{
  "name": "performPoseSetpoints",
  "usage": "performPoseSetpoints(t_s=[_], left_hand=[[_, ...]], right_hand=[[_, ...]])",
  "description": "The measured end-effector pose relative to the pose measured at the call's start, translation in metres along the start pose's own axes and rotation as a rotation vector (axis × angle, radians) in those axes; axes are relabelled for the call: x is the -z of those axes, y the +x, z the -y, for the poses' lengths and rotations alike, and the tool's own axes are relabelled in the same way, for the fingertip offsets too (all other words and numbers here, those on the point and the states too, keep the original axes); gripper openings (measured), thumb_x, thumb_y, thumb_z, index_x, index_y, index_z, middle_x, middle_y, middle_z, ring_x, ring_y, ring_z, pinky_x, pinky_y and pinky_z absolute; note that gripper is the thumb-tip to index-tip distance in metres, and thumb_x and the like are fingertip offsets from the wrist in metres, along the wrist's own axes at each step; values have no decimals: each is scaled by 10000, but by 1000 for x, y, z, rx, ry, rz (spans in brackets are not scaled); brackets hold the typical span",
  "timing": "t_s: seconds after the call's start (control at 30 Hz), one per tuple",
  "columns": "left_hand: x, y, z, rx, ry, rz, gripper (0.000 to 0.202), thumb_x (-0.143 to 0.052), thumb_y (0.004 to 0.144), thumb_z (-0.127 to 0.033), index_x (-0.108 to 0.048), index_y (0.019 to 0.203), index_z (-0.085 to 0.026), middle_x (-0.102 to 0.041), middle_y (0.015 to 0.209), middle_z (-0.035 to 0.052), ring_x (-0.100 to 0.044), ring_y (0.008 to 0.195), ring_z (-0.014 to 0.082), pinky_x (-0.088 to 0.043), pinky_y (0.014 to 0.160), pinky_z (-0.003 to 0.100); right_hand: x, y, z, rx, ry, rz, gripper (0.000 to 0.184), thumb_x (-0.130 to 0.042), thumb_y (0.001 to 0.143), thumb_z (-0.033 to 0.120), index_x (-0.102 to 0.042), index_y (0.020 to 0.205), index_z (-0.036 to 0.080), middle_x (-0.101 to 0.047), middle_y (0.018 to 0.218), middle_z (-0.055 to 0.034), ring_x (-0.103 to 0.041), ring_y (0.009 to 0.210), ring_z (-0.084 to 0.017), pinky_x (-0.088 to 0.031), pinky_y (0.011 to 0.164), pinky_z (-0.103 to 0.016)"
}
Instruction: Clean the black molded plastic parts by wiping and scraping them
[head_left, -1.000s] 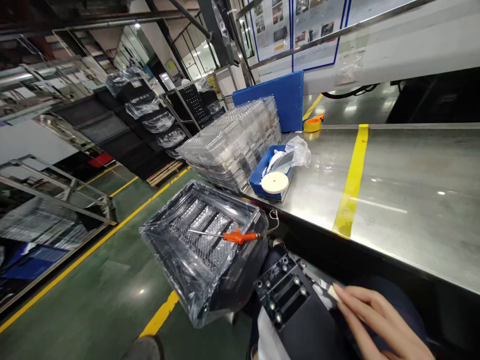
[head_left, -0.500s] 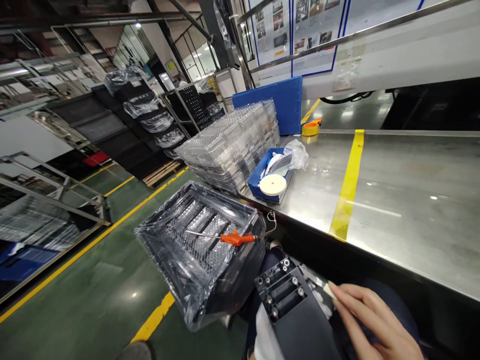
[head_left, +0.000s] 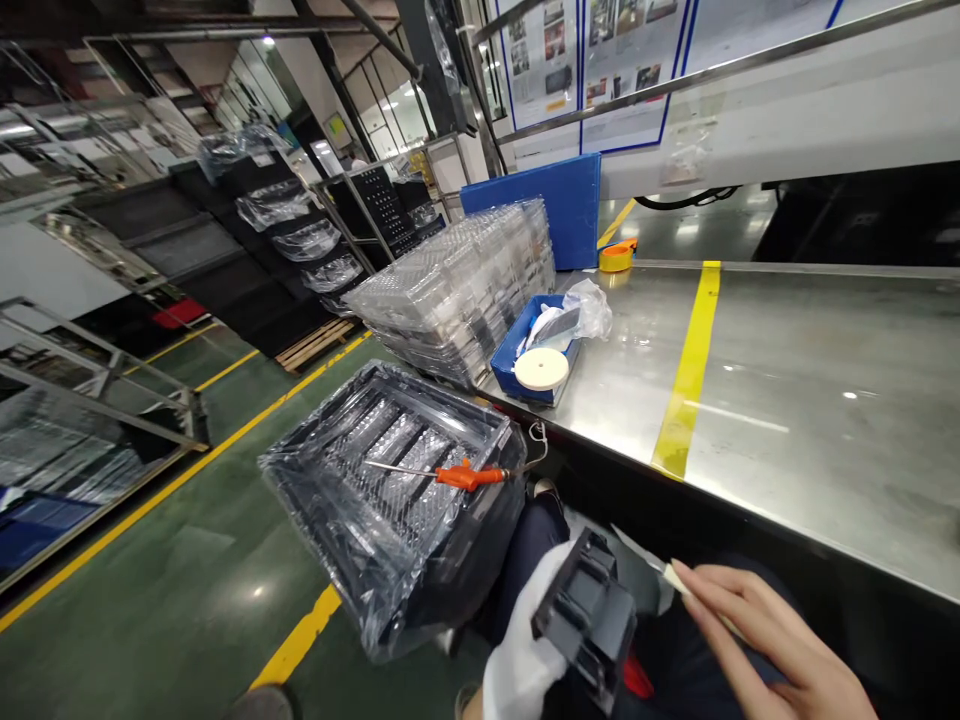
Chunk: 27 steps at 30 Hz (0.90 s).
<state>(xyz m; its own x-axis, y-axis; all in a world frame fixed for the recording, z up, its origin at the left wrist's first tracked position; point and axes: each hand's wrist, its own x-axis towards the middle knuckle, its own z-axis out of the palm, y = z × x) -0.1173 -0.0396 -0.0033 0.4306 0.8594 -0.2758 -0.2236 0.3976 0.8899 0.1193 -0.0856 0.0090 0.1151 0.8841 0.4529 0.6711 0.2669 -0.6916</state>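
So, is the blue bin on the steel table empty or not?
Not empty: the blue bin holds a white disc and a clear bag.

Factory floor, green painted floor [head_left: 187, 560] with yellow lane lines, long steel surface [head_left: 810, 400], stacked clear plastic trays [head_left: 457, 290], wrapped black crates [head_left: 285, 215] on racks, wall notice boards [head_left: 592, 60]

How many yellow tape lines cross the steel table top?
1. The yellow tape line crosses the steel table, right of the blue bin. The table runs out of frame, so more may exist.
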Motion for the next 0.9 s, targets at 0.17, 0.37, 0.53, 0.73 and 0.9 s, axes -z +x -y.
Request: performPoseSetpoints(t_s=[0.17,0.37,0.53,0.73,0.9], left_hand=[[-29,-16,-29,-155,680,-364,625,-777,795,-383,-605,1397,-371,-487,1545,23,-396,1454,326,-201,1261,371],[-16,-16,-28,-237,498,-207,681,-784,760,-269,-599,1414,-314,-499,1527,70,-375,1450,375,-211,1254,408],[-10,0,-50,-123,399,87,454,-799,735,-297,-739,1183,-257,-681,1244,101,-573,1207,361,-408,1120,402],[-18,6,-64,-104,667,245,237,-578,939,-400,-744,998,-241,-696,961,59,-629,919,248,-482,972,361],[4,3,-42,-209,686,242,343,-577,947,-474,-732,1130,-230,-748,1100,81,-686,1001,246,-541,953,342]], right_hand=[[5,1,2,-1,-67,29,254,-613,972,370,-699,1202,305,-715,1066,-31,-734,933,-138,-580,806,-140],[8,0,0,-18,-19,24,250,-649,939,375,-738,1165,314,-737,1061,-27,-740,932,-137,-563,842,-135],[7,8,4,-452,348,206,390,-614,907,583,-782,904,231,-734,778,-32,-733,739,-154,-571,683,-144],[-7,17,16,-633,604,480,616,-470,946,701,-583,639,179,-519,565,10,-458,546,-102,-418,550,-218],[-6,19,20,-610,636,564,672,-459,907,761,-452,555,188,-469,563,7,-420,566,-109,-367,557,-244]])
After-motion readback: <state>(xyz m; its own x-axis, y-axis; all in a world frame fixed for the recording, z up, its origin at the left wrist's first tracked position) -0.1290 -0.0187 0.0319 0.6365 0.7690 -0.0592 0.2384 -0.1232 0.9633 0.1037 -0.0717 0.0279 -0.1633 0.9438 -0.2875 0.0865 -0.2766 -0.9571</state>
